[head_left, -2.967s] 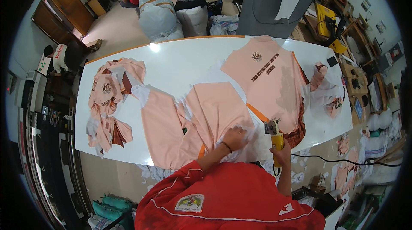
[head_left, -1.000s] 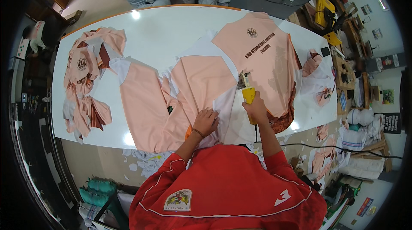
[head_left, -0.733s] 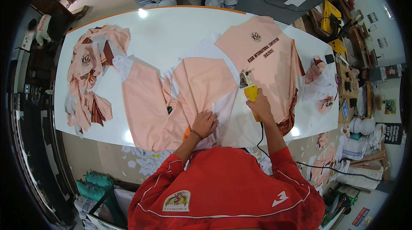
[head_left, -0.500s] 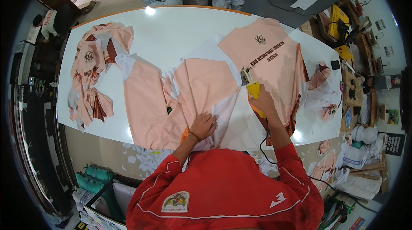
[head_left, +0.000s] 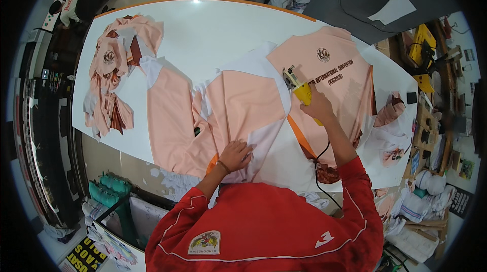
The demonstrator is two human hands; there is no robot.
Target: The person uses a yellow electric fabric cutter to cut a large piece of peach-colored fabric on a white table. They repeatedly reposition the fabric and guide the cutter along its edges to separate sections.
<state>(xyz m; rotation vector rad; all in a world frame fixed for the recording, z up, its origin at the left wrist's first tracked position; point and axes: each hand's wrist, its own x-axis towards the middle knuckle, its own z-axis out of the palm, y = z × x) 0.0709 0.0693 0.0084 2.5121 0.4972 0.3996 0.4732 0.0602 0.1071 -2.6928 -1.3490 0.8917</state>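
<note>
Gripping the yellow cutter firmly, right hand should steer slowly while left hand, fingers spread, flattens the peach fabric.

Yellow cutter on peach fabric, white table.
Cutter: handheld, corded, black cord trailing toward the person, blade end pointing away, at the fabric's right edge. Fabric: peach and white stacked panels, flat, spread mid-table, near edge overhanging.
</note>
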